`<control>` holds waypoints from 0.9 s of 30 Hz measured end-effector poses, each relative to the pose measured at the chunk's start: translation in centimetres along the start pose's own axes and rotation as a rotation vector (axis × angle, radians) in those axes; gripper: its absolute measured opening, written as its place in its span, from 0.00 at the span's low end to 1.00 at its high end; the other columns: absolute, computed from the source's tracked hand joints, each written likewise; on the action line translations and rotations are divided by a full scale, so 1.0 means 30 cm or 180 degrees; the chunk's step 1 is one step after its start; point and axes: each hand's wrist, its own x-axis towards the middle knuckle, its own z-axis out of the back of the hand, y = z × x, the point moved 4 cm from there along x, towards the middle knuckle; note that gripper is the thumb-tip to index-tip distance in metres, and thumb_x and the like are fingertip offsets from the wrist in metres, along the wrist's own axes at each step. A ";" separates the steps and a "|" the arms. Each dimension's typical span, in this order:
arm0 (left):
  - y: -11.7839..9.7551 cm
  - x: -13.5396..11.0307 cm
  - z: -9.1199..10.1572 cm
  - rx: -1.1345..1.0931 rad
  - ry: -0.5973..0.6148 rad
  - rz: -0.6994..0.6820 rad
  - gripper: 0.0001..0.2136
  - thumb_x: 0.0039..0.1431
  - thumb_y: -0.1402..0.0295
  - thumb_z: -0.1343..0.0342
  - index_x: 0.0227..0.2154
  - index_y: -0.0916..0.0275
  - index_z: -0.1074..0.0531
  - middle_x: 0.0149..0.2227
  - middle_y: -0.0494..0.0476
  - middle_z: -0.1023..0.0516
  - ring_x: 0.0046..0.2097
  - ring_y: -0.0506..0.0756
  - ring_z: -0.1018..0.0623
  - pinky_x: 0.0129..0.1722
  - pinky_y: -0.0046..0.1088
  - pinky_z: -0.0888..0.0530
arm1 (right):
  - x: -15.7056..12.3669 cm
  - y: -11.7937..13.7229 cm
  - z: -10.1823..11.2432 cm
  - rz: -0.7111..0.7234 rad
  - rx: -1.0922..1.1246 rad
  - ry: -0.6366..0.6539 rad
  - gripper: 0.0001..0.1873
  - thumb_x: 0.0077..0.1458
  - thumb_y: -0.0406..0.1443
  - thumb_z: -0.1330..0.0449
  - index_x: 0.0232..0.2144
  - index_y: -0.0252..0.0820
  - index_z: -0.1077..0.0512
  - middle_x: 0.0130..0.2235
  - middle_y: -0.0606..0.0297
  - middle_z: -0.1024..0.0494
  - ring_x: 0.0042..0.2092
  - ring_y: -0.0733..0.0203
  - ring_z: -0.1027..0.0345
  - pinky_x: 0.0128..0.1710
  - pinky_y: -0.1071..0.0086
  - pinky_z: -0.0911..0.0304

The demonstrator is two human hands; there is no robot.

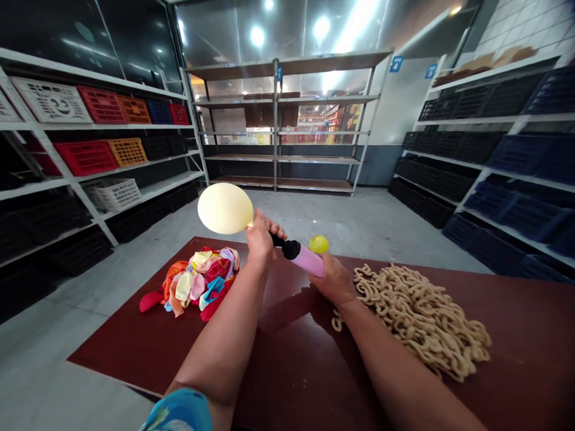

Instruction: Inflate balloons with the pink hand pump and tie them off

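Observation:
A pale yellow balloon (225, 208), inflated and rounded, is held up over the table's far side. My left hand (261, 237) is closed around its neck, where it meets the black nozzle end of a hand pump (308, 260). The pump has a pink barrel, gripped by my right hand (337, 280). Just beyond that hand shows a small yellow-green rounded thing (318, 243), possibly a balloon; I cannot tell what it rests on. The join between neck and nozzle is hidden by my left fingers.
Uninflated coloured balloons (199, 280) lie heaped at the left of the dark red table (285, 374). A pile of tan, curled ring-like pieces (415, 311) covers part of its right side. Shelves with crates (87, 157) line the left; more shelving (277, 130) stands behind, and on the right.

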 end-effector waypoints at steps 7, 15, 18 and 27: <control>0.007 0.013 0.012 0.0073 0.0009 -0.0031 0.23 0.54 0.52 0.49 0.16 0.60 0.51 0.13 0.45 0.46 0.14 0.48 0.38 0.17 0.26 0.37 | 0.000 0.022 0.007 0.0038 0.0104 0.0145 0.19 0.48 0.37 0.45 0.44 0.38 0.34 0.36 0.58 0.27 0.38 0.57 0.34 0.35 0.69 0.45; -0.101 0.034 0.051 -0.0164 -0.0057 -0.0327 0.21 0.55 0.57 0.49 0.15 0.60 0.52 0.13 0.46 0.46 0.15 0.47 0.38 0.18 0.26 0.36 | 0.020 -0.100 -0.025 -0.0256 -0.0060 0.0233 0.19 0.43 0.35 0.41 0.41 0.42 0.34 0.36 0.62 0.27 0.38 0.57 0.34 0.35 0.69 0.46; -0.100 0.037 0.056 -0.0200 -0.0058 -0.0342 0.21 0.55 0.58 0.50 0.15 0.60 0.52 0.14 0.46 0.46 0.15 0.47 0.38 0.18 0.26 0.36 | 0.020 -0.109 -0.032 -0.0322 0.0111 0.0391 0.21 0.42 0.37 0.40 0.42 0.41 0.35 0.37 0.61 0.27 0.39 0.56 0.34 0.35 0.69 0.45; 0.001 0.032 0.037 0.0076 -0.0041 -0.0095 0.21 0.54 0.57 0.48 0.16 0.60 0.51 0.13 0.45 0.47 0.14 0.47 0.39 0.15 0.24 0.38 | -0.007 0.017 -0.027 0.0127 -0.0076 0.0277 0.15 0.46 0.43 0.43 0.35 0.40 0.34 0.31 0.60 0.27 0.33 0.56 0.32 0.31 0.67 0.45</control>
